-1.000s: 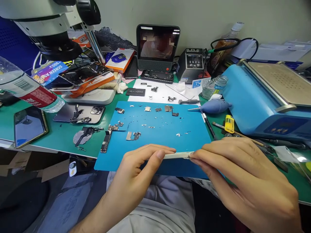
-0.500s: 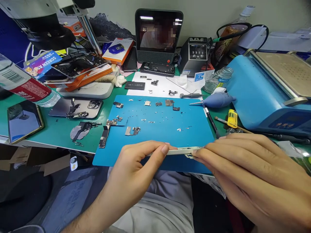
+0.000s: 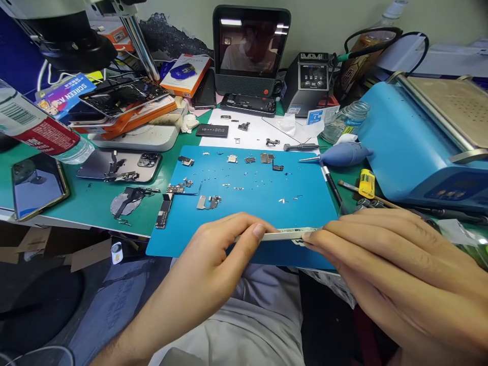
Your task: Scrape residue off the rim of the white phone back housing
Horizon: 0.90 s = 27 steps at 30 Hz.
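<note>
Edge-on above the near side of the blue mat (image 3: 251, 213) is a thin phone housing (image 3: 282, 235), pale along its rim, with small parts showing on its upper side. My left hand (image 3: 224, 254) pinches its left end between thumb and fingers. At the right end, the fingertips of my right hand (image 3: 385, 259) are closed on it; some fingers hide that end. Beyond the hands lie small phone parts: a flex cable piece (image 3: 209, 203), a narrow circuit board (image 3: 163, 211), a metal shield plate (image 3: 267, 158) and several tiny screws.
A blue air blower (image 3: 345, 153) and a screwdriver (image 3: 305, 146) lie at the mat's far right. On the right stands a blue machine (image 3: 404, 152). A tilted water bottle (image 3: 41, 127), a phone back (image 3: 122, 165) and a microscope head (image 3: 72, 46) occupy the left.
The camera view has shifted slightly, so the bench appears a little displaced. Both hands keep their hold on the phone housing, which has hardly moved.
</note>
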{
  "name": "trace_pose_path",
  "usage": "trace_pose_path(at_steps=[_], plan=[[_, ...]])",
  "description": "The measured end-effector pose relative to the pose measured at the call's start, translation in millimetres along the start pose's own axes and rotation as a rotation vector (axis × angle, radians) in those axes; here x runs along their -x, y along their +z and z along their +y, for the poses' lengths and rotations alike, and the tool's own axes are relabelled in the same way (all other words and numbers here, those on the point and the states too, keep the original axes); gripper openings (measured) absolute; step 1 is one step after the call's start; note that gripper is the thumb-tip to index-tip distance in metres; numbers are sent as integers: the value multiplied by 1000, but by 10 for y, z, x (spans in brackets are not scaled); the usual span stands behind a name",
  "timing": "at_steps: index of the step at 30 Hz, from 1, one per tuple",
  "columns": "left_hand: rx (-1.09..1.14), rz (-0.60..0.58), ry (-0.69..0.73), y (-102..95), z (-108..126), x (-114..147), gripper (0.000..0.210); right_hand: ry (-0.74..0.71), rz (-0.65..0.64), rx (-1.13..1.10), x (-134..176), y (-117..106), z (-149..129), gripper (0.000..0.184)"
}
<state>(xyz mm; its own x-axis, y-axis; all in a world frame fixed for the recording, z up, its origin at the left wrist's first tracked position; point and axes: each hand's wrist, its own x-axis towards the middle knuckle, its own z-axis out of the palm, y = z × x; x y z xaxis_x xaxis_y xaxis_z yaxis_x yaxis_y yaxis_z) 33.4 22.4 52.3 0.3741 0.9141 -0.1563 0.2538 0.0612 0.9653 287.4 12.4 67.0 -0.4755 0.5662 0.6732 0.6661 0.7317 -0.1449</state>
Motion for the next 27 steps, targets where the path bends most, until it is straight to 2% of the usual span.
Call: trace_pose_path(at_steps=[7, 12, 15, 19, 23, 27], plan=[[9, -44, 35, -108, -62, -17, 40, -16, 4, 17, -26, 0, -4, 31], [-18, -34, 38, -120, -7, -30, 39, -36, 3, -10, -11, -5, 33, 37], [-30, -25, 26, -116, 14, -39, 39, -69, -14, -14, -2, -4, 54, 35], [-54, -15, 41, -108, 0, -37, 40, 0, 16, -35, 22, 7, 63, 31], [-55, -4, 32, -105, -3, -16, 40, -13, -29, -18, 35, 13, 65, 27], [-49, -1, 40, -106, 3, -11, 39, 36, 7, -19, 37, 6, 39, 24]])
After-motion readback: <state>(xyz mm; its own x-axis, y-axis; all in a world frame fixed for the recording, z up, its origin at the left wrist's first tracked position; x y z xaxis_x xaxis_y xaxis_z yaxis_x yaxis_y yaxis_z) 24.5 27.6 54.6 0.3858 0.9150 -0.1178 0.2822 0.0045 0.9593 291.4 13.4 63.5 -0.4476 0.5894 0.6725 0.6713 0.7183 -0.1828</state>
